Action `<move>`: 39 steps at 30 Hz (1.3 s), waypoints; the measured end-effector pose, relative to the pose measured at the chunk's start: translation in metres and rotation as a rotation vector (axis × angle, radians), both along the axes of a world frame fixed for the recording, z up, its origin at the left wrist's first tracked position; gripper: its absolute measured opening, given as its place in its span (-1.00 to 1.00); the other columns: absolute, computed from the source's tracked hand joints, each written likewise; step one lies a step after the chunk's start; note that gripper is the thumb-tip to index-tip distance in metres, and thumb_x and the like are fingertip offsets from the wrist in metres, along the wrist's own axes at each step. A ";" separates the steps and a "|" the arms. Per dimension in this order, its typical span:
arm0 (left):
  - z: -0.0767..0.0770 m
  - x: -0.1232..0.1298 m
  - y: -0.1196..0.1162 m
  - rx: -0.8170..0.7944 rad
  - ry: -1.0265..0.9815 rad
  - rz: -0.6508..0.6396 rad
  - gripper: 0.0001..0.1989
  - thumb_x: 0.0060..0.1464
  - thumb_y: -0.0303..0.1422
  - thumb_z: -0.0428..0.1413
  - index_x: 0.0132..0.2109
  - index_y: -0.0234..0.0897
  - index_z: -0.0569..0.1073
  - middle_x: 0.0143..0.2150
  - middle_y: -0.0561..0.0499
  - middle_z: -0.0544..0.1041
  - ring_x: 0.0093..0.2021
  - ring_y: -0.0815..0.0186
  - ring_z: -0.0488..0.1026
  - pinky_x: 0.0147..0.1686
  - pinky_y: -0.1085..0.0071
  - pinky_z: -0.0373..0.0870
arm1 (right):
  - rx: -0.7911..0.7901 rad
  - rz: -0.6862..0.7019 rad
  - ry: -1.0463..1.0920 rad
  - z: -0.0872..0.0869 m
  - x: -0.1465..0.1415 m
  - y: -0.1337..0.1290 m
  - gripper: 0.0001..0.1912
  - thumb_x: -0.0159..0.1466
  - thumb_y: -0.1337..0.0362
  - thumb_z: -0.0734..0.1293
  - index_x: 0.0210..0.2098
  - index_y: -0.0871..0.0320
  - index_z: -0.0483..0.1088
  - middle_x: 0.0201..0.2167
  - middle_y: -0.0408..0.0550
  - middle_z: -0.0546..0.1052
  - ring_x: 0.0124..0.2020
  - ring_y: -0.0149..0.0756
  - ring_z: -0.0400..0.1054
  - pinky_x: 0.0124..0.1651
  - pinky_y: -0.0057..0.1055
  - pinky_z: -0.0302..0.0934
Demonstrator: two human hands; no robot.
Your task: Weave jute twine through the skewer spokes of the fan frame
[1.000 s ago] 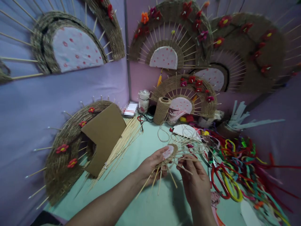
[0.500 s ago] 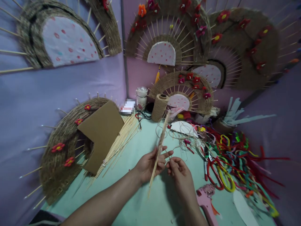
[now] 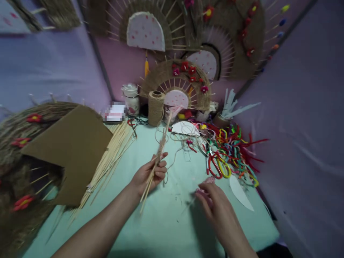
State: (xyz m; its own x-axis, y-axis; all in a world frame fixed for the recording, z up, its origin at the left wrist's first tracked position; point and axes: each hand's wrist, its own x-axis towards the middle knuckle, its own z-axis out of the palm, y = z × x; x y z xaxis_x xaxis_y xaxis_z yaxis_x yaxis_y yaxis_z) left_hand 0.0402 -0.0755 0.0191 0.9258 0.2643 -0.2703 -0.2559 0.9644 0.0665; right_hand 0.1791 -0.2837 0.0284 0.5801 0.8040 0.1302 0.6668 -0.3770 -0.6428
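We have the flat fan of pale wooden sticks with a woven brown twine core [image 3: 160, 147] raised above the mint-green tabletop [image 3: 129, 229], turned nearly edge-on, one set of stick ends slanting down toward us and the other pointing away. Our left hand [image 3: 152, 173] holds it around the middle, its fingers half curled and pinching the piece without making a fist. A thin strand of brown twine [image 3: 174, 157] hangs just beside the left fingertips; we cannot tell whether it is tied to the fan.

Our right hand, [image 3: 217, 206] well apart from the fan, is curled around a pink, speckled tool [image 3: 211, 180]; our fingers hide most of it, so we cannot tell how tight the grip is.

We judge the fan to be very light, its sticks stiff but slender, and likely to snap or skew if bent sideways at their free ends. The woven core should give slightly, and its rough fibre should not slip, so the middle is the sound place to take hold, with a gentle pinch. The pink tool looks hard, smoother and heavier; we would grip it by its body.
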 end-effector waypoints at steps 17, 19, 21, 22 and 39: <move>-0.002 0.003 -0.004 0.101 0.044 0.039 -0.72 0.20 -0.34 -0.04 0.01 -0.36 0.36 -0.51 0.12 0.19 -0.59 0.54 0.16 -0.59 0.63 0.22 | 0.020 -0.302 0.167 -0.018 0.025 -0.047 -0.64 -0.01 -0.01 0.37 -0.32 0.09 0.44 -0.37 0.00 0.50 -0.40 -0.15 0.38 -0.37 -0.27 0.26; -0.004 0.004 -0.004 0.149 0.086 0.083 -0.79 0.17 -0.36 0.01 -0.07 -0.35 0.39 -0.51 0.11 0.24 -0.58 0.53 0.20 -0.57 0.61 0.25 | 0.194 -0.353 0.396 -0.003 0.022 -0.043 -0.61 -0.07 -0.01 0.42 -0.29 0.04 0.47 -0.34 -0.02 0.53 -0.37 -0.12 0.40 -0.38 -0.28 0.28; -0.007 0.004 -0.005 0.209 0.154 0.138 -0.85 0.14 -0.37 0.05 -0.14 -0.32 0.38 -0.48 0.08 0.32 -0.57 0.51 0.27 -0.54 0.57 0.30 | 0.332 -0.381 0.554 0.008 0.017 -0.032 -0.59 -0.07 -0.04 0.42 -0.29 0.02 0.48 -0.35 0.00 0.54 -0.37 -0.09 0.42 -0.43 -0.26 0.30; -0.008 0.004 -0.005 0.242 0.187 0.166 -0.86 0.12 -0.38 0.07 -0.15 -0.30 0.37 -0.45 0.07 0.36 -0.56 0.50 0.31 -0.52 0.54 0.32 | 0.375 -0.388 0.601 0.011 0.015 -0.025 -0.58 -0.05 -0.07 0.40 -0.28 0.03 0.48 -0.34 0.02 0.54 -0.38 -0.08 0.43 -0.45 -0.26 0.30; 0.000 -0.003 0.000 0.020 -0.008 0.150 -0.78 0.16 -0.31 0.03 -0.08 -0.29 0.39 -0.47 0.09 0.29 -0.53 0.53 0.25 -0.50 0.60 0.26 | 0.515 -0.046 0.890 0.009 -0.021 0.059 -0.61 0.19 -0.06 0.25 -0.27 0.14 0.44 -0.37 -0.04 0.46 -0.49 -0.38 0.28 -0.48 -0.46 0.21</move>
